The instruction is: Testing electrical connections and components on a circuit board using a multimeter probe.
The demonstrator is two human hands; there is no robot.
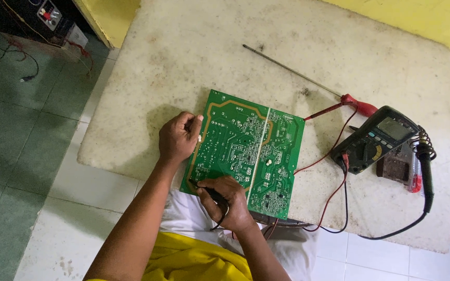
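On a stained table (183,47), left fingers (189,124) grip the circuit board (246,151) edge; right fingers (220,187) pinch a black probe (207,190) against it.

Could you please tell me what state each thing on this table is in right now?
Circuit board: solder side up, near edge tilted off the table.
Left hand: gripping the board's left edge.
Right hand: holding the black probe, tip on the board.
Red probe: lying loose on the table.
Meter: face up, leads plugged in; display unreadable.
Screwdriver: lying flat, untouched.
Soldering iron: resting beside the meter.
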